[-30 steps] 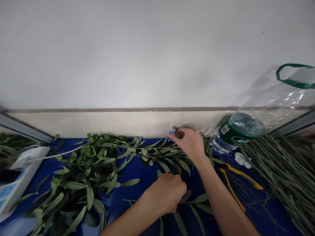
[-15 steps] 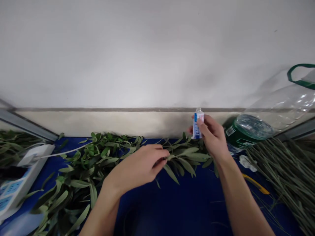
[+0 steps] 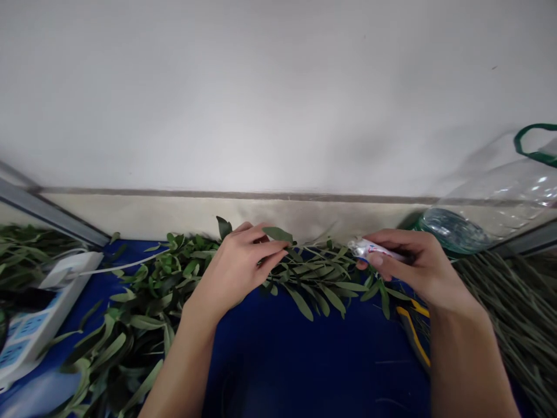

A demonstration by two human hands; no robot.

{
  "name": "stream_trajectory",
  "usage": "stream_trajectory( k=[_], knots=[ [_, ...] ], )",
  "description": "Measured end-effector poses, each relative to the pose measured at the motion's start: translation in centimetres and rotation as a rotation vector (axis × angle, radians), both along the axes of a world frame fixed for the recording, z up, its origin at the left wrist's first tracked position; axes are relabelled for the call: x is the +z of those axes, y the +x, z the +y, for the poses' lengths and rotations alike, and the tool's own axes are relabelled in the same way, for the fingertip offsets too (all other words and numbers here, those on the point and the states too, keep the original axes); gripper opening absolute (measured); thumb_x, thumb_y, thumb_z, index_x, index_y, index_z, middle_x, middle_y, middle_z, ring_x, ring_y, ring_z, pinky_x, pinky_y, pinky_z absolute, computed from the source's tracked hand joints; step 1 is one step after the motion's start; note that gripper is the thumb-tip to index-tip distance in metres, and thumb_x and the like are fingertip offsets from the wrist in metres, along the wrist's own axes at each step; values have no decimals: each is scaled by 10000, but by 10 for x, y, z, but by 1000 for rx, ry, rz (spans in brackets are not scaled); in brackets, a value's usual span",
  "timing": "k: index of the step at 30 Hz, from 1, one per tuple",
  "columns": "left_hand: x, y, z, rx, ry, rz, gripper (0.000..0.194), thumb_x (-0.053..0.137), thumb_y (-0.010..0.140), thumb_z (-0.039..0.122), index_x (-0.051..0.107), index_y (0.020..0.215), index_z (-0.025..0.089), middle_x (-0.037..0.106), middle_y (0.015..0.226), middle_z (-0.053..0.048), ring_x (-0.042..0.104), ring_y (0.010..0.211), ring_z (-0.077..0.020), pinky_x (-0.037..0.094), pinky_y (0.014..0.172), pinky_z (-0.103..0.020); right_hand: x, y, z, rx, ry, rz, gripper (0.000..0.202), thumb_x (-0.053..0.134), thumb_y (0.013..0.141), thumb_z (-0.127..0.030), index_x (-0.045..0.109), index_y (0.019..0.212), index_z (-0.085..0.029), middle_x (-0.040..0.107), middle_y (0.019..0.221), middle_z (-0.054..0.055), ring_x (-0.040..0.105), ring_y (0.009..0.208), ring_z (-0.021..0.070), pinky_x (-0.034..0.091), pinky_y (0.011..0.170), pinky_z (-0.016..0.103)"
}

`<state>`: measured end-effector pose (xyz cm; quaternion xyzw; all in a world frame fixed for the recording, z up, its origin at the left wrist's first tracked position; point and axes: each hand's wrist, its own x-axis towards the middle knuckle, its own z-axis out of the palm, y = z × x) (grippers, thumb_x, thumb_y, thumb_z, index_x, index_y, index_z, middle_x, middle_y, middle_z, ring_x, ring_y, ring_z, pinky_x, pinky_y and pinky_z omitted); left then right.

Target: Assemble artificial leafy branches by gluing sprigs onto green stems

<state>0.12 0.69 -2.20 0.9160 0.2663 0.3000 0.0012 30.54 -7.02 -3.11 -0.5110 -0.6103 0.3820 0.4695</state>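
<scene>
My left hand (image 3: 246,258) pinches a green leaf sprig (image 3: 278,234) between thumb and fingers, above the leafy branches. To its right, my right hand (image 3: 413,261) is closed around a white and blue tube (image 3: 378,251). The tube lies nearly level, its tip pointing left toward the sprig. Leafy branches (image 3: 322,277) lie on the blue surface (image 3: 278,360) beneath and between both hands. A thicker pile of green leaves (image 3: 148,313) spreads out left of my left hand.
A white power strip (image 3: 52,307) with a cable is at the left. Yellow-handled pliers (image 3: 413,337) lie beside my right forearm. A large clear bottle (image 3: 491,203) leans at the right, near bundled stems (image 3: 513,307). A pale wall (image 3: 261,104) rises behind.
My right hand has moved right and tipped the tube from upright to nearly level, pointing left. My left hand has risen from the branches and now holds a leaf sprig. The pliers show more.
</scene>
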Motion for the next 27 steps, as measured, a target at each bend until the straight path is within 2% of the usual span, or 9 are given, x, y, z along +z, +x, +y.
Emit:
stream_trajectory(
  k=[2,6,9,12,17,27],
  knots=[
    [-1,1,1,1,43,-6,157,606,1010,177,761,990,199,761,1065,-87,737,923,-238,565,813,-418,2,-4,1,9,-23,-43,220,794,873,-433,827,952,-230,769,775,43,576,544,119,451,480,223],
    [1,5,-1,-21,106,4,148,603,1012,162,735,960,205,762,1045,-75,741,923,-230,560,753,-393,6,-11,3,-3,-39,-128,298,758,887,-498,812,844,-209,739,732,38,539,533,118,402,454,233],
    [3,7,-3,-27,128,12,138,604,1010,157,725,960,203,755,1039,-75,742,908,-227,561,743,-388,7,-16,5,16,-30,-151,318,735,902,-511,800,825,-209,728,749,35,575,593,136,420,486,239],
    [4,8,-5,-30,127,21,136,607,1009,157,720,944,197,750,1011,-72,741,897,-225,563,763,-390,7,-19,6,31,-21,-157,289,738,904,-493,800,831,-221,735,771,30,638,669,158,474,544,237],
    [3,8,-6,-28,119,27,129,606,1010,160,713,949,196,743,996,-65,730,848,-207,565,788,-386,8,-20,4,35,-16,-127,208,776,872,-436,804,817,-237,745,739,20,686,661,164,515,547,224],
    [5,9,-9,-11,131,62,158,581,1022,161,714,944,195,726,943,-57,703,765,-186,552,759,-380,6,-18,4,60,-21,-104,149,782,862,-390,819,831,-249,743,718,16,687,639,160,516,529,222]
  ],
)
